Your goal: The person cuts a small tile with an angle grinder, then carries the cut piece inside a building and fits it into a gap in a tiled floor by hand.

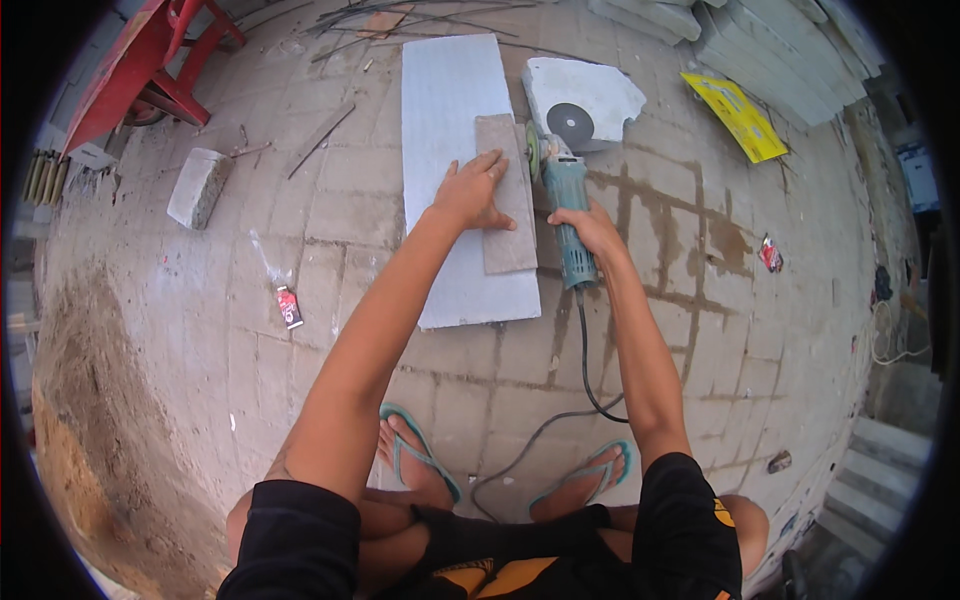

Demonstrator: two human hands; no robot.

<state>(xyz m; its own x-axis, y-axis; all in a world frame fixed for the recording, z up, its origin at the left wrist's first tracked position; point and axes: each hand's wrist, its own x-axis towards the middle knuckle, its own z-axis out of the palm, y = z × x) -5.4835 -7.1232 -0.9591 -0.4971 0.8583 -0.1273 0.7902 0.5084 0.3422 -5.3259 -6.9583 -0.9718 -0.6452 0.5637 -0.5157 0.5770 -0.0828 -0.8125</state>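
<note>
My right hand (588,226) is wrapped round the body of a teal angle grinder (571,190). The grinder's disc (533,152) stands on edge against the right long side of a narrow brownish tile strip (507,245). My left hand (474,193) lies on that strip with fingers spread, pressing it from above. Beneath the strip is a long pale white-grey board (450,90), flat on the paving. Whether the disc is spinning cannot be made out. From the grinder's rear a dark cord (584,345) runs toward my feet.
Right of the board lies a white slab piece (600,88) with a dark round disc (570,122) on it. A yellow packet (735,115) is farther right, near stacked slabs (780,60). A broken block (199,188), red wheelbarrow-like object (130,75) and sand heap (100,370) are left.
</note>
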